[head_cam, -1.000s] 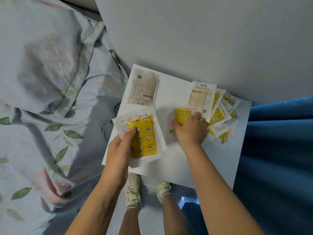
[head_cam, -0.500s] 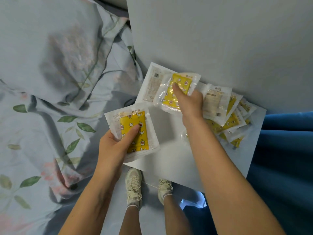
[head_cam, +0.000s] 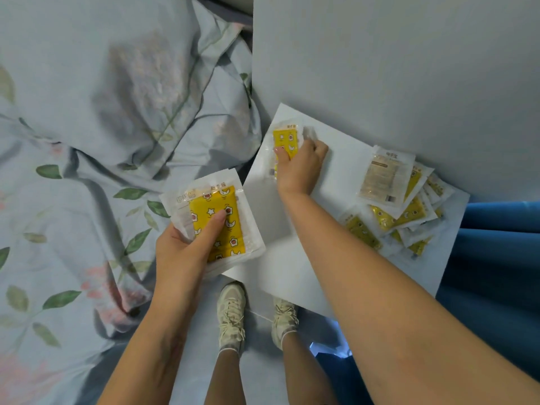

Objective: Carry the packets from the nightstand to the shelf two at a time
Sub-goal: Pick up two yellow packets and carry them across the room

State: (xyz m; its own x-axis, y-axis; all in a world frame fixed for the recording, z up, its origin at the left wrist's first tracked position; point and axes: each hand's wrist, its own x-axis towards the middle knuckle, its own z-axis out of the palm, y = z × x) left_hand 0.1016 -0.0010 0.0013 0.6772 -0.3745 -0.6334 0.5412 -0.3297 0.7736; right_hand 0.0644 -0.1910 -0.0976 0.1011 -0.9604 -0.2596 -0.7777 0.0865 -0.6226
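Note:
My left hand (head_cam: pixel 187 247) grips a clear packet with a yellow star-patterned insert (head_cam: pixel 217 220), held above the nightstand's left edge, thumb across its face. My right hand (head_cam: pixel 301 165) reaches to the far left corner of the white nightstand (head_cam: pixel 292 258) and holds a second yellow packet (head_cam: pixel 285 141) there, thumb on top, fingers curled round its right edge. Whether another packet lies under it is hidden by the hand. A pile of several more packets (head_cam: pixel 400 209) lies fanned out at the nightstand's right side, the top one showing its beige back (head_cam: pixel 382 178).
A bed with pale blue leaf-print bedding and a pillow (head_cam: pixel 117 83) fills the left. A grey wall (head_cam: pixel 394 54) stands behind the nightstand. A blue curtain (head_cam: pixel 496 258) hangs on the right. My feet in pale sneakers (head_cam: pixel 230 314) stand on the floor below.
My right hand has carried its yellow packet from the middle of the nightstand to the far left corner. My left hand kept hold of its packet. The view has shifted left.

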